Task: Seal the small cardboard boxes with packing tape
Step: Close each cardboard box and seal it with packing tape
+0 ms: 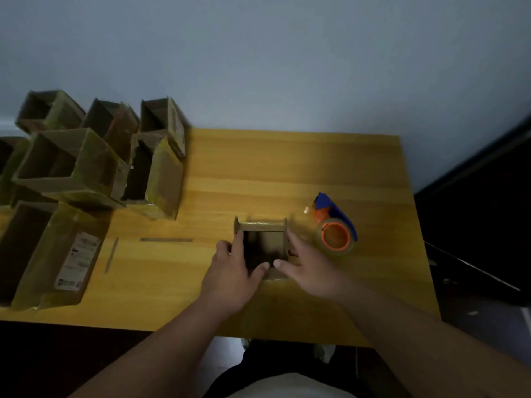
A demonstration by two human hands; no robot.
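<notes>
Trouble, I judge, starts left of the grip: the tall heap of open brown cardboard boxes [94, 165] could topple if jostled. Left hand [235, 268] clasps one side of the small open brown cardboard box [263, 245] on the yellow wooden table [258, 168], right hand [307, 265] the other; uneven squeezing could skew its flaps. Right of the grip, apart, lies the blue-and-orange tape dispenser [336, 225]

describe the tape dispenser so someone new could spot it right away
On the wooden table, look right of the small open box that both hands hold. The tape dispenser lies there alone: blue body, orange hub, clear tape roll, the only brightly coloured thing among brown cardboard.
</notes>
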